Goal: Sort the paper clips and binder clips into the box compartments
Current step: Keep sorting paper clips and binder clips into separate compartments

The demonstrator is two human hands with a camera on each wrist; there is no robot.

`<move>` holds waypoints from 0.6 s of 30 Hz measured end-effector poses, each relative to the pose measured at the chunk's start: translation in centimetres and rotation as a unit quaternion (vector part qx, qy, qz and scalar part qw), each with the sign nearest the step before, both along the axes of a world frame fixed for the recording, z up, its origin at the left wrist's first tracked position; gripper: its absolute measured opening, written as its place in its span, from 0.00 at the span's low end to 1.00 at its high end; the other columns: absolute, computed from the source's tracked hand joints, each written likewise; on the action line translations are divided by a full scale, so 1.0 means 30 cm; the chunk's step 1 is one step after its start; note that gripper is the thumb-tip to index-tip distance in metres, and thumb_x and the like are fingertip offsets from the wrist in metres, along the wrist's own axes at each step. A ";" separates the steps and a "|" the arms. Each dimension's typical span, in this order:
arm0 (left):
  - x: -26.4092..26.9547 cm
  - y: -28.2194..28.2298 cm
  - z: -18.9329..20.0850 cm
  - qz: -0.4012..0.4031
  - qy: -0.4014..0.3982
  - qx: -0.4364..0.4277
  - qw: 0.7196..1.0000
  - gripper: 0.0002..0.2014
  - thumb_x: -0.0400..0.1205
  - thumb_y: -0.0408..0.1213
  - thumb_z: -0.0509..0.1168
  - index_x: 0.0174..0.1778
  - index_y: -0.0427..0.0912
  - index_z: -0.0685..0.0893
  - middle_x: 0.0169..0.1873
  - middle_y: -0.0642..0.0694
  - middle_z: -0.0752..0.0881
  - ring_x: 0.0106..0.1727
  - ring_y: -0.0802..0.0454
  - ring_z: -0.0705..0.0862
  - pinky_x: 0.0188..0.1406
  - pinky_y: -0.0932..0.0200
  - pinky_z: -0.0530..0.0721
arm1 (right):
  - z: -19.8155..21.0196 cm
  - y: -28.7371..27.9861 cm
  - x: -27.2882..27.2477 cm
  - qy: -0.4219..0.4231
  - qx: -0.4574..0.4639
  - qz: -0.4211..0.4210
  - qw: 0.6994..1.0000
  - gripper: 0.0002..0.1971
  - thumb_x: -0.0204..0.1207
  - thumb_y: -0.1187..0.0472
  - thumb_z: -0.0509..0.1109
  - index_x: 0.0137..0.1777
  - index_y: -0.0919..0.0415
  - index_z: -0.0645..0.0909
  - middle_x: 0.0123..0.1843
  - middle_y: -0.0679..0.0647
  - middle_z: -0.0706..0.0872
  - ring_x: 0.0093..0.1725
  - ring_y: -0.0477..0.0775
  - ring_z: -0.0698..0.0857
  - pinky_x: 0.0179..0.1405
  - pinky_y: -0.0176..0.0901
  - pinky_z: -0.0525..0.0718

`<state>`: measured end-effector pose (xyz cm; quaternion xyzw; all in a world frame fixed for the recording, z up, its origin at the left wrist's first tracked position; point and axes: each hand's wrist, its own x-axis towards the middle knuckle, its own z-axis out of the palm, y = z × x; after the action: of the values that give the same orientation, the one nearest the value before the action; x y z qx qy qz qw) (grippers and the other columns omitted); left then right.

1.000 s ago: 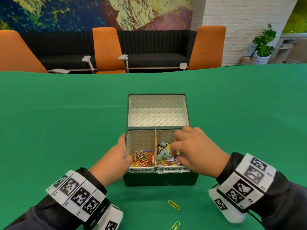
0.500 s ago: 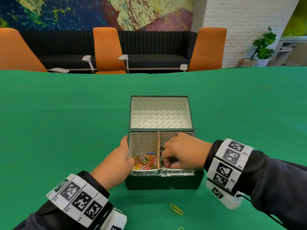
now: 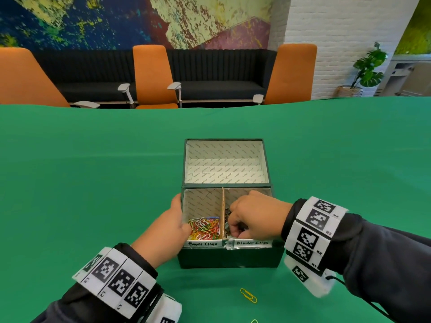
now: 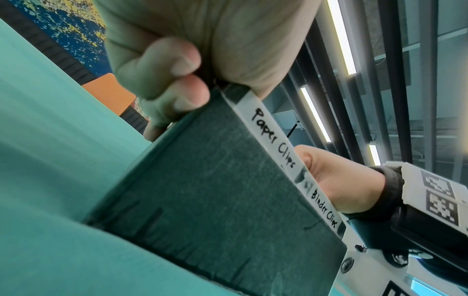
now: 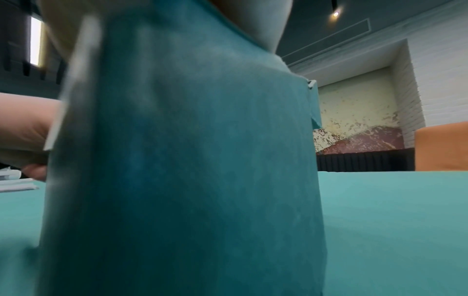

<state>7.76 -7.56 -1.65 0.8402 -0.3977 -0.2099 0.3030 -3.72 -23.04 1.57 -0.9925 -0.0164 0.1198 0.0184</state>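
A dark green box (image 3: pixel 228 259) stands open on the green table, its lid (image 3: pixel 225 164) folded back. The left compartment, labelled Paper Clips, holds a heap of coloured paper clips (image 3: pixel 205 227). My left hand (image 3: pixel 180 221) grips the box's left wall; in the left wrist view its fingers (image 4: pixel 177 94) curl against the box (image 4: pixel 202 190). My right hand (image 3: pixel 238 229) is down in the right compartment, labelled Binder Clips. Its fingers are curled round dark binder clips (image 3: pixel 229 212), which it mostly hides. The right wrist view is filled by the box's wall (image 5: pixel 190 160).
A yellow paper clip (image 3: pixel 248 295) lies on the table in front of the box. A green one (image 3: pixel 253 321) shows at the bottom edge. Orange chairs (image 3: pixel 154 75) and a black sofa stand beyond the table's far edge.
My right hand has gone down into the binder clip compartment and its wrist has swung out to the right. The binder clips seen earlier are now under it. The left hand stays on the box.
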 end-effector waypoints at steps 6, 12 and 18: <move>0.003 -0.001 -0.001 0.000 -0.003 0.000 1.000 0.28 0.82 0.28 0.51 0.78 0.49 0.52 0.52 0.52 0.80 0.22 0.60 0.74 0.18 0.68 0.76 | -0.004 -0.006 0.014 0.004 -0.025 0.020 0.999 0.08 0.77 0.60 0.64 0.45 0.52 0.85 0.39 0.43 0.79 0.50 0.50 0.82 0.52 0.41 0.68; 0.001 -0.004 -0.003 0.002 -0.003 -0.002 1.000 0.29 0.82 0.28 0.51 0.79 0.49 0.52 0.51 0.51 0.81 0.20 0.61 0.74 0.16 0.71 0.74 | -0.011 -0.015 0.020 -0.002 -0.022 0.046 0.999 0.09 0.76 0.61 0.63 0.42 0.54 0.86 0.38 0.46 0.80 0.47 0.49 0.79 0.49 0.40 0.69; -0.002 -0.005 -0.002 0.002 0.005 -0.006 1.000 0.28 0.83 0.29 0.51 0.79 0.48 0.52 0.51 0.50 0.79 0.18 0.64 0.74 0.15 0.74 0.71 | 0.000 -0.018 0.013 0.008 -0.026 0.064 0.998 0.10 0.76 0.62 0.63 0.42 0.55 0.87 0.38 0.48 0.80 0.47 0.50 0.77 0.52 0.49 0.79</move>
<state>7.69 -7.70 -1.70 0.8384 -0.3957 -0.2110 0.3098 -3.34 -23.59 1.58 -0.9885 -0.0769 0.1290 -0.0154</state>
